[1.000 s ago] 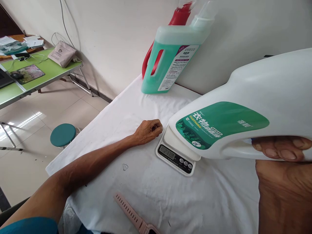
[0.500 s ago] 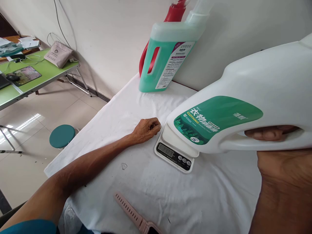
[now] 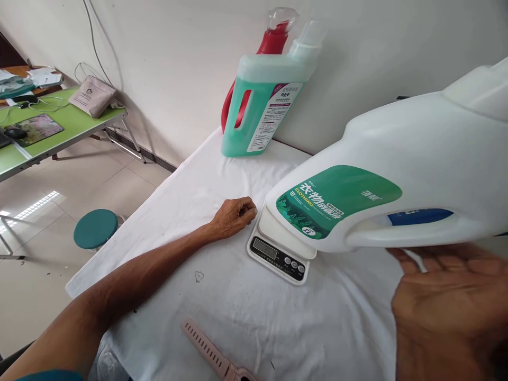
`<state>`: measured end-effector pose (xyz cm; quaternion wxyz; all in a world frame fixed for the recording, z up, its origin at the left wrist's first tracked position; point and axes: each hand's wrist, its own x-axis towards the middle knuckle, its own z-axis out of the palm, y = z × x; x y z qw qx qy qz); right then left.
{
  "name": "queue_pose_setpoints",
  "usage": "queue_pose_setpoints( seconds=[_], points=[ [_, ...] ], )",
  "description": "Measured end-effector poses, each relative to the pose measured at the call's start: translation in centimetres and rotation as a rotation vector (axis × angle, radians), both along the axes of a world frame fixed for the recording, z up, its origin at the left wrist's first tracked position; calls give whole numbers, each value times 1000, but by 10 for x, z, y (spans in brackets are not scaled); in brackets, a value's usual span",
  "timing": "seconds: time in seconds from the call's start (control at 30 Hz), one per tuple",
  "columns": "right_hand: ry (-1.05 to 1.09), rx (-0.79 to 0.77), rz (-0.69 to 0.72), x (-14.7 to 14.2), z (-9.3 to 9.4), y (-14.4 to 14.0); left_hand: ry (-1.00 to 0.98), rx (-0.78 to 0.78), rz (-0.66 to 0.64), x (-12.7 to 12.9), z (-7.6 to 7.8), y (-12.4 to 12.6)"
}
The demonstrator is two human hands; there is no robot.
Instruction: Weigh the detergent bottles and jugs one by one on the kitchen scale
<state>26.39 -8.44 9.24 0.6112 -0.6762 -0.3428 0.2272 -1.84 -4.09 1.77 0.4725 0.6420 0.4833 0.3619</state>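
A big white detergent jug (image 3: 416,159) with a green label stands with its base on a small white kitchen scale (image 3: 278,254), whose display is lit. My right hand (image 3: 448,301) is open, palm up, just below the jug's handle, and its fingers are out of the handle hole. My left hand (image 3: 232,217) rests as a closed fist on the white cloth (image 3: 222,301), right beside the scale's left edge, with nothing visible in it.
A jug of green liquid (image 3: 257,111) and a red spray bottle (image 3: 273,39) lean against the back wall. A pink watch strap (image 3: 206,349) lies near the cloth's front edge. At the left are a teal stool (image 3: 95,228) and a green folding table (image 3: 59,132).
My right hand's fingers have come out of the white jug's handle, and the hand is now open beneath it. The left fist has stayed beside the scale.
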Motion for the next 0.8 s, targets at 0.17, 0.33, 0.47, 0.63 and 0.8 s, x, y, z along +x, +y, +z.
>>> queue_pose_setpoints(
  seconds=[0.17,0.33,0.47,0.63,0.8],
  points=[
    [227,-40,-175,-3,-58,-17,-3,2,-4,0,2,-1],
    [67,-44,-181,-11,-84,-25,2,12,-10,0,0,0],
    [3,-36,-107,-12,-87,-25,0,10,-18,0,-1,0],
    [-11,-49,-89,-13,-89,-26,-2,12,-13,0,-1,-1],
    [-32,-66,-96,-14,-90,-25,8,10,-17,1,-1,0]
  ],
)
